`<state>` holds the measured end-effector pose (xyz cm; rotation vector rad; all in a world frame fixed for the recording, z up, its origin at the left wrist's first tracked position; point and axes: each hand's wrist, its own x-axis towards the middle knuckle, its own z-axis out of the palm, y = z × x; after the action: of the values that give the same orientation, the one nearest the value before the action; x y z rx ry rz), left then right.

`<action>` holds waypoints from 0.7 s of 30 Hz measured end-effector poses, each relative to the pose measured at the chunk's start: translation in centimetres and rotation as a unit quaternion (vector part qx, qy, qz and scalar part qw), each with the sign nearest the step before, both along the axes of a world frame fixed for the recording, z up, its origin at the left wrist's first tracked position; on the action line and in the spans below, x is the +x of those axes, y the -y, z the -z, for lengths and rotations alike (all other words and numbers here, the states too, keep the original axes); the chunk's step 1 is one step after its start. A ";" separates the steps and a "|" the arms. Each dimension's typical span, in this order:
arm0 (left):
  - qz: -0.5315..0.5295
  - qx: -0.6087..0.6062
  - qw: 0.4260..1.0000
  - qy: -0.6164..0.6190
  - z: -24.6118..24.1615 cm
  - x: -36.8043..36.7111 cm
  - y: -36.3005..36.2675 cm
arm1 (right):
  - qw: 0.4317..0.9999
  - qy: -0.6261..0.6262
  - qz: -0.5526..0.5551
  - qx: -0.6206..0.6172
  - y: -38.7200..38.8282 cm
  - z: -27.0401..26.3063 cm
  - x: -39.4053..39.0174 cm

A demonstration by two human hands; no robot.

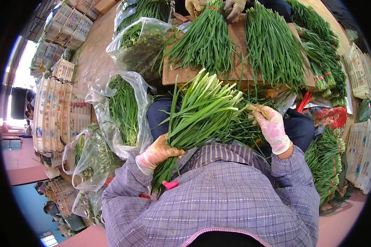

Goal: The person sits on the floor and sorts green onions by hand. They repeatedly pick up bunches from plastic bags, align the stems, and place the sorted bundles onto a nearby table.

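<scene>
My left hand (pixel 160 152), in a stained pink-and-white glove, grips a loose bunch of garlic chives (pixel 201 108) low on its green leaves. The pale cut ends fan out up and to the right, above my lap. My right hand (pixel 269 125), gloved alike, is beside those ends with its fingers bent and fingertips close together. Whether a stalk is pinched between them is too small to tell. Loose dark green leaves (pixel 244 129) lie across my lap below the bunch.
Ahead stands a wooden board (pixel 185 75) bearing a red-tied chive bundle (pixel 208 43) and another bundle (pixel 272 46). A co-worker's gloved hands (pixel 235 6) touch the tied one. Plastic bags of chives (pixel 123 108) stand left; tied bundles (pixel 324 163) are stacked right. Crates (pixel 60 114) rise farther left.
</scene>
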<state>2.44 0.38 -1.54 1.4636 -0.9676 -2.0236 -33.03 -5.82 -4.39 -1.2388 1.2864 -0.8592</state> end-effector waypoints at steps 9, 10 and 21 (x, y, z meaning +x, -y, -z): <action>-0.022 -0.079 0.995 -0.058 1.9 -0.6 -0.5 | 0.990 0.091 0.089 -0.056 0.8 -2.2 -0.1; -0.015 -0.061 0.996 -0.060 1.7 -0.5 -0.6 | 0.990 0.088 0.085 -0.071 1.0 -2.3 -0.1; 0.018 0.054 0.993 -0.108 1.4 -0.4 -1.3 | 0.985 0.133 0.092 -0.064 0.8 -1.7 0.2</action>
<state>2.09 1.64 -2.98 1.2556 -0.8121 -2.2354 -32.82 -6.63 -2.69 -1.0713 1.1546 -1.2140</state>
